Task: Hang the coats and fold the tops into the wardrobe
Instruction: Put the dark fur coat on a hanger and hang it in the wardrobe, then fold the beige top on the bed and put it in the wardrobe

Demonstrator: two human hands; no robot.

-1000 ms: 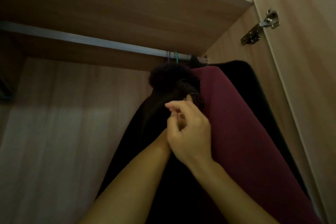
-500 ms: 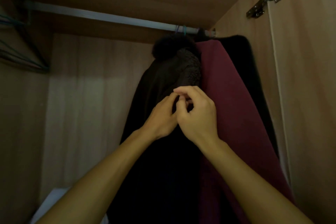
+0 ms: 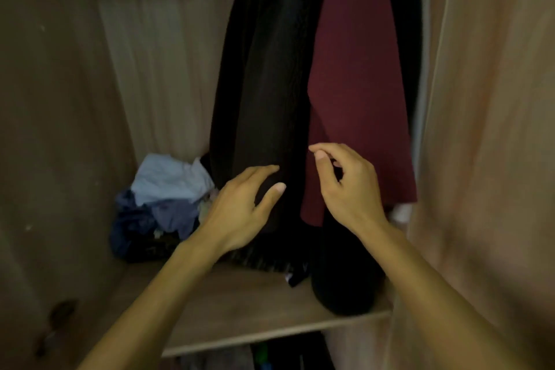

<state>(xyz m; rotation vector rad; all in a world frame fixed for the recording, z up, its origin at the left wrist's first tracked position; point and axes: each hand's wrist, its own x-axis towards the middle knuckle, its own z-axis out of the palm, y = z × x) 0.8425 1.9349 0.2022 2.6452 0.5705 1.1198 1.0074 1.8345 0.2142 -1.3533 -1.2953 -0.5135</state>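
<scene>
- Black coat (image 3: pixel 264 75) hangs inside the wardrobe; its hem reaches down to the wooden shelf (image 3: pixel 240 309).
- Maroon coat (image 3: pixel 357 69) hangs just right of it, touching, hem ending above the shelf. Another dark garment (image 3: pixel 399 24) hangs behind that, against the wardrobe's right side.
- Left hand (image 3: pixel 240 213): fingers straight and spread, laid against the lower front of the black coat, gripping nothing.
- Right hand (image 3: pixel 345 186): thumb and forefinger drawn close at the seam where the two coats meet, other fingers loosely curled. Cannot tell whether it pinches fabric.
- Crumpled pile of tops (image 3: pixel 162 198), pale blue over navy, sits on the shelf in the back left corner, just left of the black coat's hem, unfolded.
- Open door (image 3: pixel 492 129) on the right.
</scene>
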